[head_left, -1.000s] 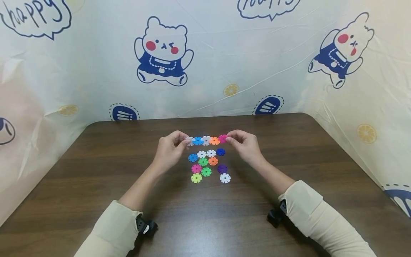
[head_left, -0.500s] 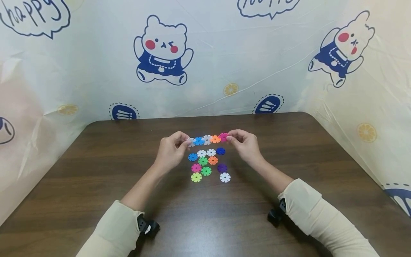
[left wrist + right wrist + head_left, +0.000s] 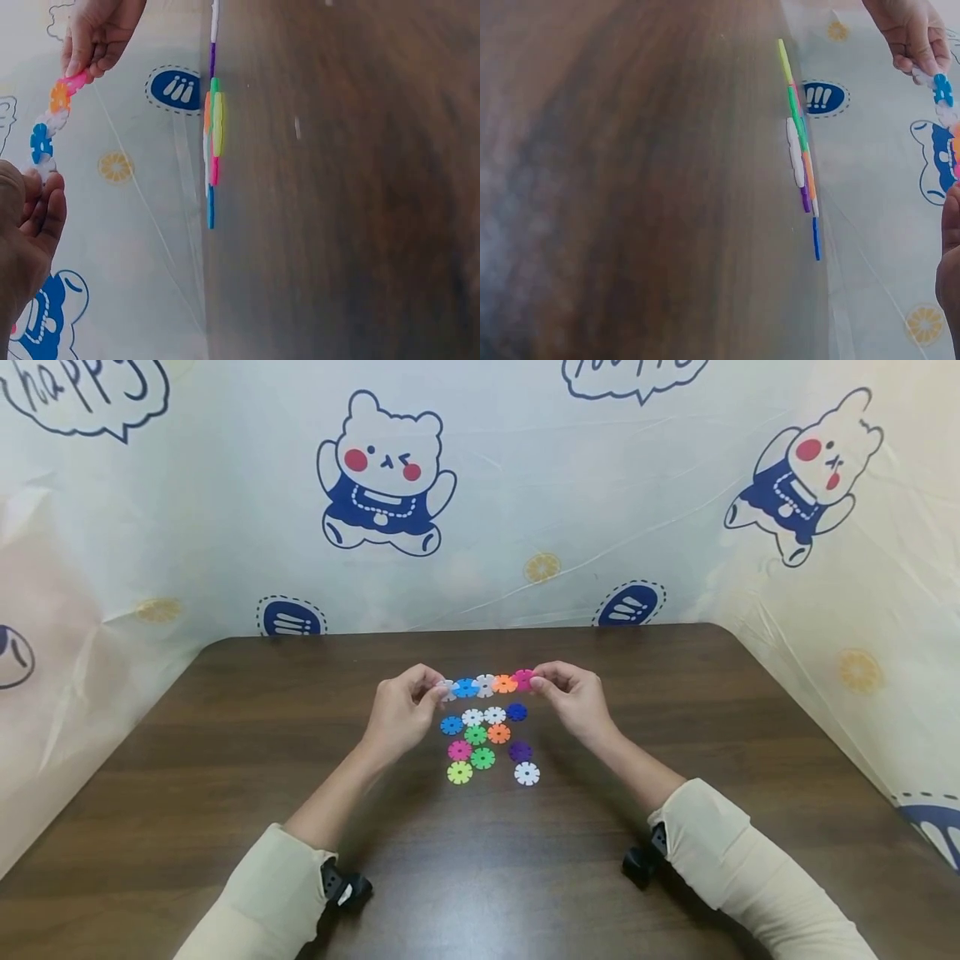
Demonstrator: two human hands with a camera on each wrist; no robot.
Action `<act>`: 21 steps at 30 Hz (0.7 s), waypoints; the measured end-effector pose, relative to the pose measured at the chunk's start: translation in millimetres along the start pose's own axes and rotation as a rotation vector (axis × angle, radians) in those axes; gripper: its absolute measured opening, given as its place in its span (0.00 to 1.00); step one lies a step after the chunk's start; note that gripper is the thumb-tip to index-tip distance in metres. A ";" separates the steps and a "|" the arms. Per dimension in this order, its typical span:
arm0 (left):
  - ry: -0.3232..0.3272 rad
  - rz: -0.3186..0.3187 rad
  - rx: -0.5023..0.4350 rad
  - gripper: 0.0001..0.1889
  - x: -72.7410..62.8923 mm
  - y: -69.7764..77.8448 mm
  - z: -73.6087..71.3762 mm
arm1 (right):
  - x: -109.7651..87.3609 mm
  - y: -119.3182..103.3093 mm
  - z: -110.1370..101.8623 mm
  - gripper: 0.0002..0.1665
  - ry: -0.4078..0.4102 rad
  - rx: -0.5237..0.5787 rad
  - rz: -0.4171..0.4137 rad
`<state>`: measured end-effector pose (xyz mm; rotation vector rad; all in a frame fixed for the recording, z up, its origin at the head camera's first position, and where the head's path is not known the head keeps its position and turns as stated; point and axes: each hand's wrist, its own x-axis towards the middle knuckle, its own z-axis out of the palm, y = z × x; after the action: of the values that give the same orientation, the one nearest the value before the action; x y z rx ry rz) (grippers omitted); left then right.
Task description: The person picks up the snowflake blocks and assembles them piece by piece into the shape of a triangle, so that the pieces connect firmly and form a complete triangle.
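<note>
Between both hands stretches a row of joined notched snowflake discs (image 3: 466,687): white, blue, white, orange and pink. My left hand (image 3: 401,710) pinches the white end disc between thumb and fingers. At the other end, the pink disc (image 3: 523,680) is pinched by my right hand (image 3: 576,700). Both wrist views show the row lifted off the table, and in the left wrist view it curves slightly. Nearer the body, several loose discs lie flat, among them a dark blue disc (image 3: 517,712), a green disc (image 3: 483,758) and a yellow disc (image 3: 460,772).
The brown wooden table (image 3: 225,793) reaches back to a printed curtain (image 3: 495,510) with cartoon bears, which also hangs along the sides. A purple disc (image 3: 520,752) and a white disc (image 3: 527,773) lie a little to the right of the other loose ones.
The left hand and the held row have shifted very slightly to the right. Both hands keep their pinch, and the loose discs lie as before.
</note>
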<state>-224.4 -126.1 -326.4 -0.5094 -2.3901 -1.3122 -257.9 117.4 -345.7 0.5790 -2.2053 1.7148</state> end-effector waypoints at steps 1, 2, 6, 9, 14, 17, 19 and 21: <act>0.002 -0.001 -0.001 0.04 -0.4 -0.1 0.2 | 0.0 0.0 0.1 0.10 -0.002 0.001 -0.002; 0.006 -0.001 -0.003 0.04 -0.8 -0.4 0.3 | -0.2 -0.3 0.3 0.11 -0.006 0.005 -0.004; 0.014 -0.001 -0.012 0.03 -1.5 -0.8 0.4 | -0.9 -0.6 0.8 0.10 -0.022 0.038 -0.001; 0.025 0.002 -0.014 0.03 -1.1 -1.0 0.8 | -1.5 -2.8 0.3 0.09 -0.042 0.060 0.000; 0.015 -0.002 -0.015 0.04 -2.2 -4.2 1.6 | 0.5 -7.5 -0.7 0.09 -0.048 0.025 -0.023; 0.006 -0.004 -0.016 0.04 -2.2 -4.3 1.4 | 2.7 -7.7 -2.1 0.09 -0.047 0.002 -0.020; 0.013 -0.003 -0.013 0.04 -1.5 -2.9 0.3 | 3.4 -7.1 -2.6 0.09 -0.058 -0.004 -0.006; 0.018 -0.001 -0.013 0.04 -0.6 -1.2 -1.3 | 3.8 -6.0 -2.9 0.10 -0.068 -0.002 0.008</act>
<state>-224.3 -127.9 -326.9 -0.4974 -2.3690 -1.3276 -258.5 118.5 -338.1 0.6379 -2.2585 1.7213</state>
